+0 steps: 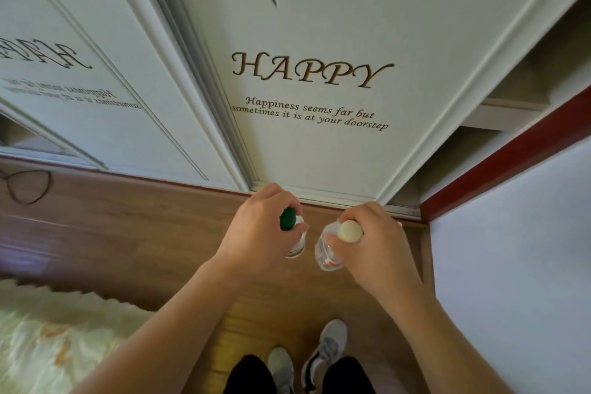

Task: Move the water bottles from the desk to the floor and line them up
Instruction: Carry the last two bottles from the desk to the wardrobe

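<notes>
I look straight down at two clear water bottles held over the wooden floor [134, 233]. My left hand [256, 233] grips the neck of the bottle with the green cap [287, 218]. My right hand [374, 243] grips the neck of the bottle with the cream cap [350, 231]. Both bottles hang upright, side by side, a small gap between them. Whether their bases touch the floor cannot be told. The desk is out of view.
A white wardrobe door [313, 25] with "HAPPY" lettering stands just ahead, its rail at the floor. A white wall [518, 249] with red trim closes the right side. A fluffy white rug [48, 339] lies at the lower left. My grey shoes [326, 352] stand below.
</notes>
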Demonstrator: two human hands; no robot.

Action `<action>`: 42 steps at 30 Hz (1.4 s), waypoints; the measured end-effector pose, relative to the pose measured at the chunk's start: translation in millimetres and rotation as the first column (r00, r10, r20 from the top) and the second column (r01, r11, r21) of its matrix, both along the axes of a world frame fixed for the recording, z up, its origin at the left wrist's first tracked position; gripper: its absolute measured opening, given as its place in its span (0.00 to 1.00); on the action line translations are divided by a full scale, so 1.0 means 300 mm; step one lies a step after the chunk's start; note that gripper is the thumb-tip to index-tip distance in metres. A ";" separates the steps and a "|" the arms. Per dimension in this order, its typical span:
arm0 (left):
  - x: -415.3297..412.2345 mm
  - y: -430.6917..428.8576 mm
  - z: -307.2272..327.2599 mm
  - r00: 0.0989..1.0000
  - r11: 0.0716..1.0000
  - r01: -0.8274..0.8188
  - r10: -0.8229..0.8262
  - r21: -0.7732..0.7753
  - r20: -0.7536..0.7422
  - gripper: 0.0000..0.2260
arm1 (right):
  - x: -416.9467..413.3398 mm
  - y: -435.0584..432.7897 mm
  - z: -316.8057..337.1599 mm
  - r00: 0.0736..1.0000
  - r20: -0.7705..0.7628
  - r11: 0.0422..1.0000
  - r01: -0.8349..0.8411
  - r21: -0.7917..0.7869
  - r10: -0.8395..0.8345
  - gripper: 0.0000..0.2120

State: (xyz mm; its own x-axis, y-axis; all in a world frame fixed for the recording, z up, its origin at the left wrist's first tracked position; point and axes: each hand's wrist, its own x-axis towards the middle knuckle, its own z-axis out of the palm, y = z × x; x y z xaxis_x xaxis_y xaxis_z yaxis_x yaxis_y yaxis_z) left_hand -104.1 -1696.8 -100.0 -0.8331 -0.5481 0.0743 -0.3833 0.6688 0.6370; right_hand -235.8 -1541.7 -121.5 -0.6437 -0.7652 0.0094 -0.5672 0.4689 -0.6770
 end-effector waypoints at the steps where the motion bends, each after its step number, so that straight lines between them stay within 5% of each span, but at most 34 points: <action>1: -0.021 -0.017 -0.036 1.000 1.000 -0.002 0.002 -0.005 0.006 0.09 | -0.019 -0.019 -0.037 1.000 0.000 1.000 -0.004 0.000 0.004 0.13; 9: -0.138 -0.187 -0.435 0.999 0.999 0.044 -0.044 -0.003 0.000 0.09 | -0.123 -0.147 -0.453 0.999 0.045 1.000 0.004 -0.003 -0.004 0.12; 28: -0.385 -0.421 -1.921 0.964 0.958 0.261 -0.265 -0.114 -0.023 0.07 | -0.288 -0.429 -1.917 0.976 -0.093 0.978 0.201 0.047 -0.196 0.11; 42: -0.502 -0.509 -2.321 0.965 0.961 0.263 -0.261 -0.085 0.035 0.09 | -0.407 -0.522 -2.301 0.959 -0.105 0.957 0.274 0.098 -0.264 0.13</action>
State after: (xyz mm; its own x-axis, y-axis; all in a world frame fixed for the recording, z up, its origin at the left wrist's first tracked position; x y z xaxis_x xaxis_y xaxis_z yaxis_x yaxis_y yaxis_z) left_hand -254.7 -1849.6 -796.2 -0.9488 -0.3023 0.0915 -0.2007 0.8009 0.5641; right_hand -358.0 -1698.2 -811.9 -0.8261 -0.5634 0.0020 -0.4660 0.6813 -0.5645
